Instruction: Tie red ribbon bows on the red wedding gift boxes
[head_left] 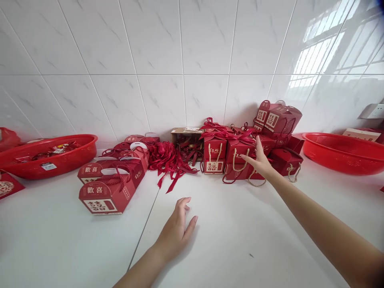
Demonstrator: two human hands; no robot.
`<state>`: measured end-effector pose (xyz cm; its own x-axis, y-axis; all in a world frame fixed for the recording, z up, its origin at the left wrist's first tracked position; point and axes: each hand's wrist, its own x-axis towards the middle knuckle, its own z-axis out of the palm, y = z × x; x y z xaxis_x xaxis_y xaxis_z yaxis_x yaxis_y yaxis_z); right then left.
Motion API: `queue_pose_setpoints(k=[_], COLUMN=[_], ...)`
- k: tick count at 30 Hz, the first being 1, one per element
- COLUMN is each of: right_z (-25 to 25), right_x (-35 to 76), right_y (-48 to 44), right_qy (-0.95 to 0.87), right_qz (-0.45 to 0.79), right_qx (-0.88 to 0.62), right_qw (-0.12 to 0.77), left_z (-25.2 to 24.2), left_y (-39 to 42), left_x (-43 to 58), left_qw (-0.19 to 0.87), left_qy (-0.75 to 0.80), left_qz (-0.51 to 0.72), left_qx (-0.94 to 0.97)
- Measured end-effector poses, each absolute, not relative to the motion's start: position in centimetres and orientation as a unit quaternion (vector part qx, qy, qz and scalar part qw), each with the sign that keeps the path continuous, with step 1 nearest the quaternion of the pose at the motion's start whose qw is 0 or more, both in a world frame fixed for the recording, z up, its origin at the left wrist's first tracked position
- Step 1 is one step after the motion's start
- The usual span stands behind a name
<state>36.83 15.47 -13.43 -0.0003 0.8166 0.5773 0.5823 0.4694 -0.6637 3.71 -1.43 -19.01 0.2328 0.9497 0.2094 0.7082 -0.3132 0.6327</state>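
My left hand (177,228) hovers over the white tabletop (222,232), fingers loosely curved and thumb apart, holding nothing. Farther off, my right hand (260,160) reaches to the stacked red gift boxes (215,149) with thumb and fingers spread. It is in front of a box with a twisted rope handle (241,164); whether it touches the box I cannot tell. Dark red ribbons (231,132) lie across the tops of these boxes. Left of them is a heap of loose red ribbon (165,158), its ends trailing onto the table.
Red gift boxes (103,196) stand in a row at the left. A red plastic basin (60,160) with small packets is beyond them; another red basin (342,154) stands at the right. A cardboard box (177,134) with ribbon sits against the tiled wall (207,96).
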Motion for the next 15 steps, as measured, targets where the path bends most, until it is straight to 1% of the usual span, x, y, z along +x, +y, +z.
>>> queue_pose_setpoints(k=[3,6,8,9,12,15], right_z=[-14.1,-14.8,-15.4,-15.8,-17.6,-19.7], right_x=[35.8,33.1,30.4,28.8,24.1,20.0], right_y=[14.5,12.7,11.2,10.4,8.8,9.0], right_qy=[-0.67,-0.66,-0.695,-0.727,-0.809,-0.844], right_qz=[0.069,-0.031,-0.113,-0.133,-0.107,-0.01], right_qx=[-0.513,-0.497,-0.451,-0.424,-0.373,-0.381], right_qw=[0.532,0.562,0.548,0.523,0.441,0.378], left_z=[-19.3,-19.6,-19.7,-19.7,-19.6,-19.4], left_y=[-1.5,-0.7,0.8,1.7,4.9,7.2], left_x=[3.7,3.7,3.4,3.1,1.6,-0.2], left_qw=[0.202,0.141,0.087,0.065,0.016,-0.01], left_qy=[0.545,0.569,0.61,0.633,0.683,0.696], left_qz=[0.294,0.295,0.29,0.288,0.296,0.299], left_qx=[0.759,0.755,0.732,0.715,0.668,0.653])
